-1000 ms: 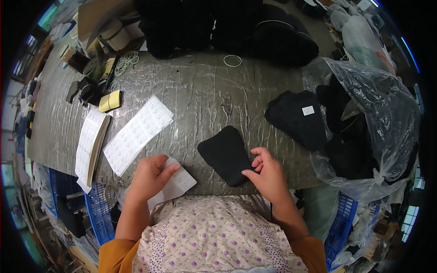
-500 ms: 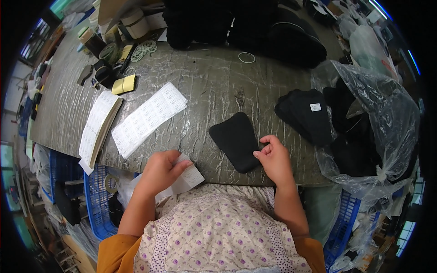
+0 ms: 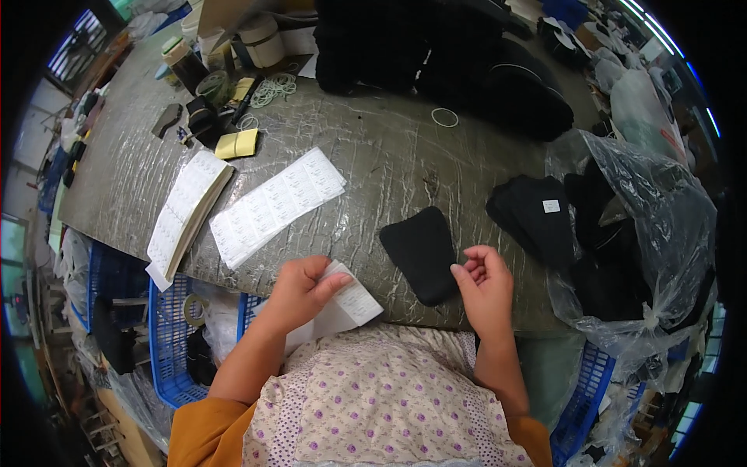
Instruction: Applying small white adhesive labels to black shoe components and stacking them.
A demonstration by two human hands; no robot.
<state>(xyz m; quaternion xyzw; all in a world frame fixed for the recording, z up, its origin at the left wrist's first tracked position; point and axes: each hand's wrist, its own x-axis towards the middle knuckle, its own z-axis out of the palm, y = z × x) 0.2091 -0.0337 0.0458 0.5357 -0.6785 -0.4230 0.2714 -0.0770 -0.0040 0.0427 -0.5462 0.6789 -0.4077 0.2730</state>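
My left hand [image 3: 303, 292] is closed on a sheet of small white printed labels [image 3: 354, 300] at the table's front edge, thumb on top. A black fabric piece [image 3: 424, 257], wider at its ends and rounded at the corners, lies flat right of that hand. Close to its right edge is my right hand [image 3: 486, 288], fingers loosely curled, thumb and forefinger apart. Nothing shows between them; whether the thumb touches the fabric I cannot tell. Farther right lies a stack of similar black pieces [image 3: 525, 218], the top one bearing a small white label [image 3: 551, 205].
Left on the table [image 3: 366, 171] lie a strip of label sheets [image 3: 276, 206] and a thick label stack [image 3: 187, 210]. Black bundles [image 3: 443, 54] line the back. A clear plastic bag [image 3: 677, 187] with black pieces stands right. Blue baskets [image 3: 167, 342] sit below the edge.
The whole view has shifted, so the table and things appear farther right. My right hand's fingers have curled slightly beside the black piece; my left hand keeps hold of the label sheet.
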